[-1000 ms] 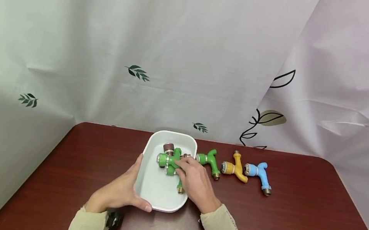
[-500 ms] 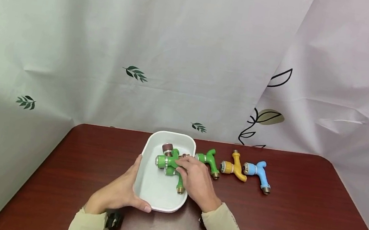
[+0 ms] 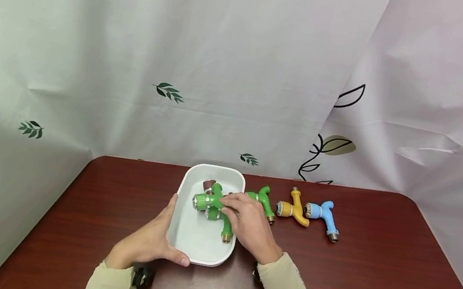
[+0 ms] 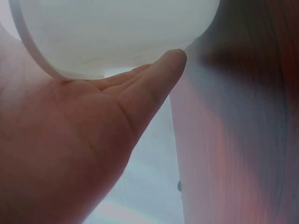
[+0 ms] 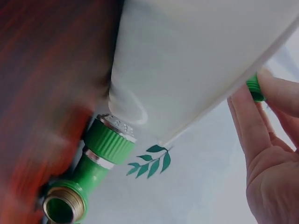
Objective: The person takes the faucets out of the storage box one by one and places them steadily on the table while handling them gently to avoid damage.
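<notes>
We see the right hand (image 3: 252, 223) with its thumb and fingers pinching a green tap (image 3: 209, 200) inside the white tray (image 3: 196, 245). That tap's ribbed knob points left, and it lies across a second green tap (image 3: 226, 229) whose brass end points toward us; we cannot tell whether the held one rests on the other or is slightly raised. A brown tap (image 3: 208, 185) sits just behind them in the tray, mostly hidden. In the right wrist view we make out only a bit of green between the thumb and fingers, past the tray's rim.

The left hand (image 3: 146, 240) has its fingers straight along the tray's left wall and its thumb spread against the near rim, so we see it steadying the tray without curling round it.

To the right of the tray, on the red-brown table (image 3: 371, 280), we have three more taps in a row: a third green tap (image 3: 265, 202), its knob close beside the tray wall, then a yellow tap (image 3: 293, 211) with its threaded end pointing away from us, then a blue tap (image 3: 323, 215) with its threaded end toward us. Behind the table we see a pale curtain (image 3: 246, 68) printed with leaves
</notes>
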